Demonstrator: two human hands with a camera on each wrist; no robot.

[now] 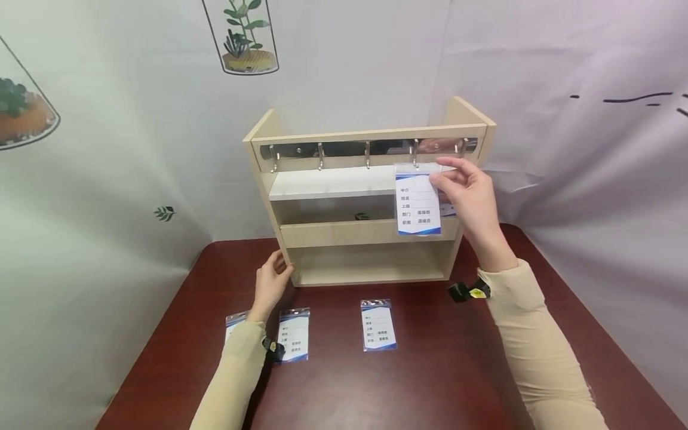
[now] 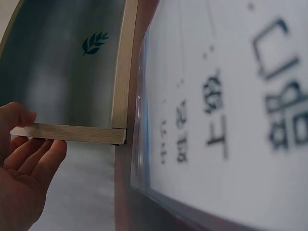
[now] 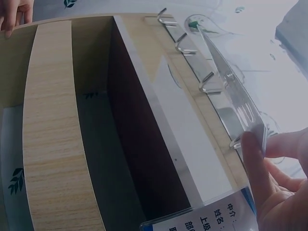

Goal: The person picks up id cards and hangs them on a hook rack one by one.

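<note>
Plastic rect. badge [image 1: 419, 206] & grained wood shelf [image 1: 338, 235] in hands [image 1: 273, 282] [image 1: 469, 194].

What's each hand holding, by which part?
Right hand: badge, pinched by its upper right corner. Left hand: shelf unit, gripped low on its left side panel.

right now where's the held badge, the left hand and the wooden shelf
Held badge [image 1: 418, 202]: head view, middle of its printed front.
Left hand [image 1: 270, 285]: head view, back of the hand.
Wooden shelf [image 1: 338, 235]: head view, lower front board.

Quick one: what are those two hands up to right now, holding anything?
Left hand: closed, gripping the side of the wooden rack.
Right hand: closed, pinching a badge card near its top.
</note>
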